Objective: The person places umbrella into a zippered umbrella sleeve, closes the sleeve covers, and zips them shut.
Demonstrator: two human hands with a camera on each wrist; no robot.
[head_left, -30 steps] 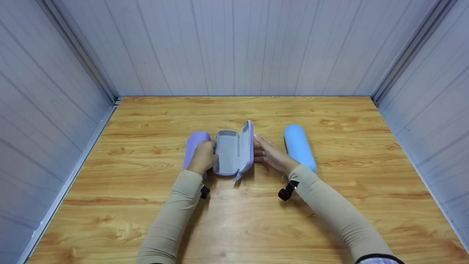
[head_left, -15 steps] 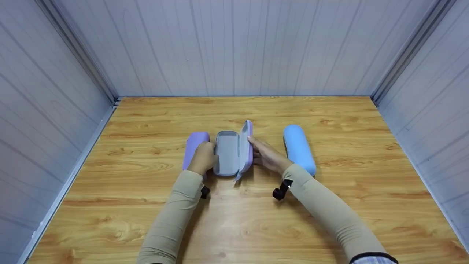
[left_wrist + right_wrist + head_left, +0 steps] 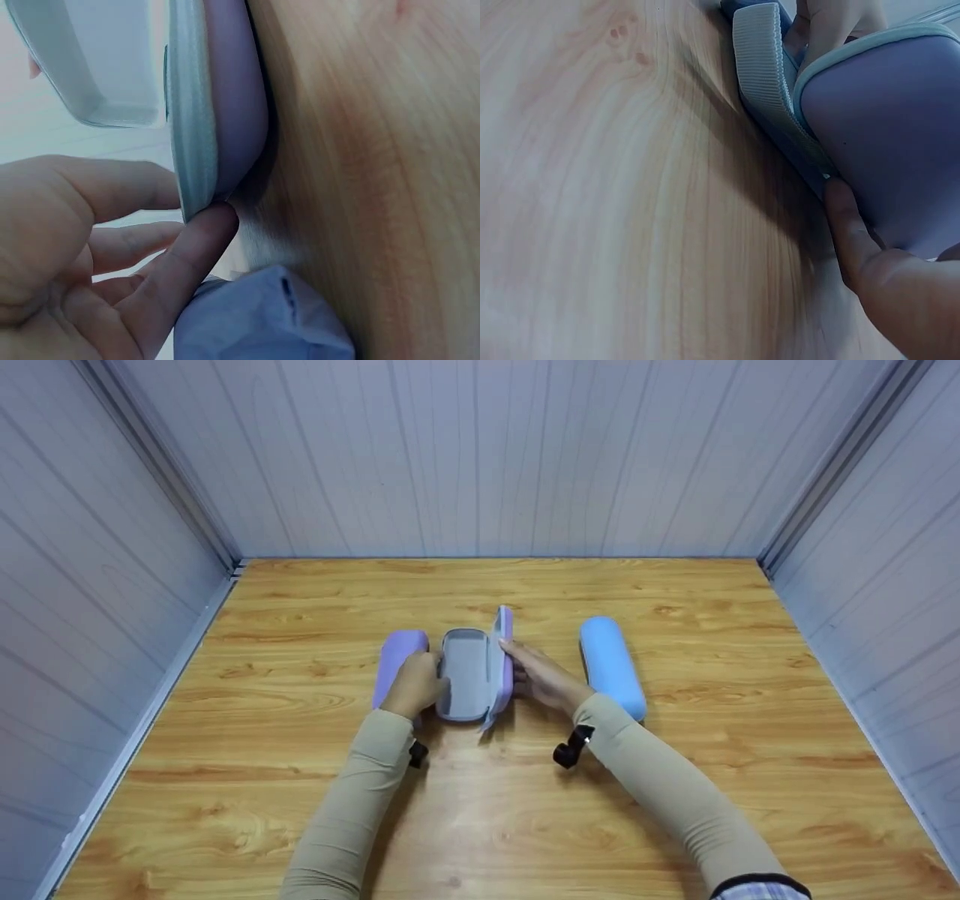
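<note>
In the head view, a glasses case (image 3: 465, 679), purple outside with a pale grey lining, lies spread open at the table's middle, its lid standing nearly upright on the right. My left hand (image 3: 417, 684) pinches the left rim of its base; the left wrist view shows thumb and finger on the rim (image 3: 193, 112). My right hand (image 3: 547, 679) grips the lid (image 3: 900, 127) from the right, the thumb over its edge and the other fingers behind. A fabric tab (image 3: 759, 56) hangs at the case's near end.
A second purple case (image 3: 397, 660), closed, lies left of the open one, partly behind my left hand. To the right, a closed blue case (image 3: 611, 664) lies beside my right wrist. Pale panel walls (image 3: 480, 457) enclose the wooden table (image 3: 480, 825) on the sides and back.
My right hand has shifted left, and its thumb has come over the lid's edge. The lid has tipped slightly left towards the base. My left hand stays in place.
</note>
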